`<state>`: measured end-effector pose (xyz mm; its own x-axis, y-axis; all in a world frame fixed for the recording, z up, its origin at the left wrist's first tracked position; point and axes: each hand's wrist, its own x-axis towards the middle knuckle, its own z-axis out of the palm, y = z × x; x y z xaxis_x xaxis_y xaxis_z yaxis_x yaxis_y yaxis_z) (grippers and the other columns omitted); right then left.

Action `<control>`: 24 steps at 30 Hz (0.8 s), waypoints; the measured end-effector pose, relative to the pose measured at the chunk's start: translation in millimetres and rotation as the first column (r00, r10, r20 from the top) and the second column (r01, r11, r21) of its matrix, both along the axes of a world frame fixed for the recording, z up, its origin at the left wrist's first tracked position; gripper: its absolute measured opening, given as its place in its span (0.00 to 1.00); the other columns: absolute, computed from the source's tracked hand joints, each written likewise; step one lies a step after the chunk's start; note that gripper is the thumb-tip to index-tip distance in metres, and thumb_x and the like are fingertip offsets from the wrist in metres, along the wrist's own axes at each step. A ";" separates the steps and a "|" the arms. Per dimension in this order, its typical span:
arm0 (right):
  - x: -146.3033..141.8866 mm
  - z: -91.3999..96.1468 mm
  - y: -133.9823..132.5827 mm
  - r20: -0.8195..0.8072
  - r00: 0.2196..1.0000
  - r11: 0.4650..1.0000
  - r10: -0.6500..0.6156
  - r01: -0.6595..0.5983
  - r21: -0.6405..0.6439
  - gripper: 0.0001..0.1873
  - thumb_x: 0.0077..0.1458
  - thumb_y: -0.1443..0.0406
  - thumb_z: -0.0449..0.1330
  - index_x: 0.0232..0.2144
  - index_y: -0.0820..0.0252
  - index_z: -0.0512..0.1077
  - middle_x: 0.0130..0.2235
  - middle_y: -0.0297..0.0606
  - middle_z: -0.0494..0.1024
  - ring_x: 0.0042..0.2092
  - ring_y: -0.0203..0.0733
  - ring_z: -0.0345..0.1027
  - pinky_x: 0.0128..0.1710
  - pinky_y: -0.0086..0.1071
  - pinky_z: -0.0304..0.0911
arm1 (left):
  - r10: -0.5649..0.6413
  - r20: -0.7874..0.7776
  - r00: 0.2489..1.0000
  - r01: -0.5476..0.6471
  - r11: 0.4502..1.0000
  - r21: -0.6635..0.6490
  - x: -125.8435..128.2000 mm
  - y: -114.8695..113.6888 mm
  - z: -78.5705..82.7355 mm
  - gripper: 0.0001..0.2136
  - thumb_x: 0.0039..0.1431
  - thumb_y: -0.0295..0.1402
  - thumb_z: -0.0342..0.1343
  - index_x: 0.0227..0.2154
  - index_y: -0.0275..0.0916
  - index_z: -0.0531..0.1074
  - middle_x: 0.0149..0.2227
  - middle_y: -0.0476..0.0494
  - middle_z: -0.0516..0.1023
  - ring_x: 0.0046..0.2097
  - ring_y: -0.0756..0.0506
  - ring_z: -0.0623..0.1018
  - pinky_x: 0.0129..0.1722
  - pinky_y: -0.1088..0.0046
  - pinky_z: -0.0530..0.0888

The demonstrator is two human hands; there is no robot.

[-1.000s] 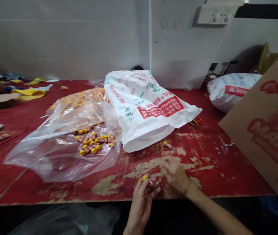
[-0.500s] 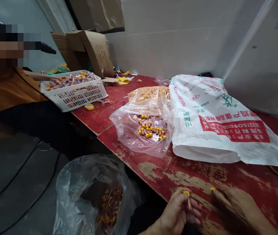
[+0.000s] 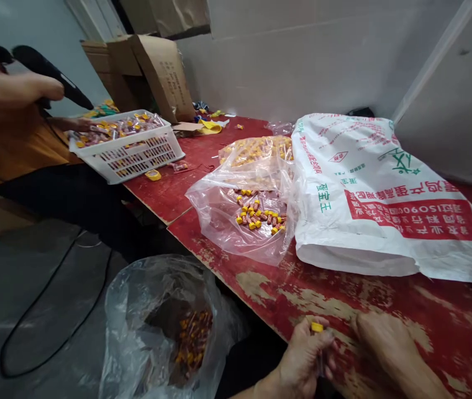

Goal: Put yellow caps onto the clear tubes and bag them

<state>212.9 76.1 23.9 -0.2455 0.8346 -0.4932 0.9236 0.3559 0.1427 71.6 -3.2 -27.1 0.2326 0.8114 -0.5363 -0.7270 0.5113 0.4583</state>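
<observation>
Low in the view, my left hand is closed around a small yellow-capped tube. Its cap shows above the fingers, and a clear part hangs below them. To the right, my right hand is low over the worn red tabletop, its fingers curled inward and the fingertips mostly hidden. Whether anything is in them cannot be seen. Beyond my hands, a clear plastic bag lies with its mouth spread, and several small yellow-capped pieces with red-brown bodies are in it.
A large white printed sack lies at the right. Below the table edge stands a clear bag holding many yellow-capped pieces. At the far left, another person's hand is near a white basket of wrapped pieces, before a cardboard box.
The yellow cap seen at my right fingertips is out of sight, and that hand has curled and shifted slightly left. The other person's hand has come up into view. The camera view has shifted slightly.
</observation>
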 end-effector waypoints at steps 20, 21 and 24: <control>-54.1 -45.4 -47.1 -0.732 0.505 0.749 0.458 0.224 0.623 0.18 0.62 0.68 0.44 0.45 0.64 0.71 0.35 0.42 0.79 0.31 0.40 0.74 0.30 0.29 0.69 | 0.553 -0.491 0.673 -0.639 0.769 -0.009 -179.9 -36.0 -27.3 0.12 0.44 0.24 0.57 0.35 0.37 0.69 0.24 0.49 0.77 0.24 0.49 0.77 0.27 0.71 0.76; -43.2 -52.1 -42.5 -0.734 0.528 0.740 0.426 0.263 0.619 0.18 0.62 0.67 0.44 0.43 0.63 0.73 0.33 0.41 0.79 0.27 0.39 0.73 0.27 0.28 0.67 | 0.533 -0.586 0.611 -0.658 0.753 -0.001 -195.8 -42.6 -41.2 0.11 0.43 0.25 0.57 0.33 0.38 0.68 0.23 0.50 0.76 0.23 0.49 0.76 0.26 0.72 0.75; -18.5 -73.0 -34.4 -0.720 0.615 0.720 0.321 0.336 0.607 0.21 0.64 0.61 0.43 0.39 0.61 0.75 0.32 0.39 0.80 0.25 0.40 0.73 0.23 0.29 0.66 | 0.298 -0.842 0.450 -0.615 0.787 -0.050 -224.3 -67.8 -82.9 0.07 0.41 0.30 0.58 0.24 0.39 0.65 0.16 0.52 0.70 0.19 0.47 0.74 0.20 0.71 0.72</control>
<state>194.3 41.8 -49.1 -0.2227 0.8259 0.5181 0.7894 0.4646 -0.4013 -152.6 -71.0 -110.0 -0.7414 0.4185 -0.5245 -0.3447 0.4332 0.8328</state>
